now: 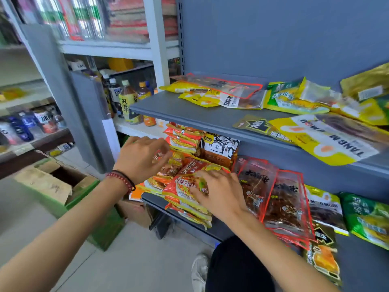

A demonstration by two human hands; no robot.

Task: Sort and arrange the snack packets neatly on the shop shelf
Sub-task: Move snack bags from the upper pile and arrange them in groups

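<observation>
I have the right hand (219, 192) palm down with its fingers (200, 186) spread flat on the top packet of the front noodle stack (181, 190), orange and yellow, at the left end of the lower shelf (154, 204). The left hand (143, 157) sits just behind and to the left, fingers spread and bent, tips on a second pile of noodle packets (168, 167). Blur keeps me from telling whether they grip one. A red bead bracelet (122, 180) circles the left wrist.

More noodle packets are stacked behind against a black-and-white bag (219, 146). Just right of my right hand, red-edged clear packets (273, 199) lie overlapping, then yellow and green packets (366, 216) further along.

The grey upper shelf (179, 110) carries loose yellow packets (324, 140), lying at odd angles and partly over its front edge. To the left, drink bottles (128, 104) stand on a white shelf. An open cardboard box (46, 182) sits in a green crate on the pale floor.
</observation>
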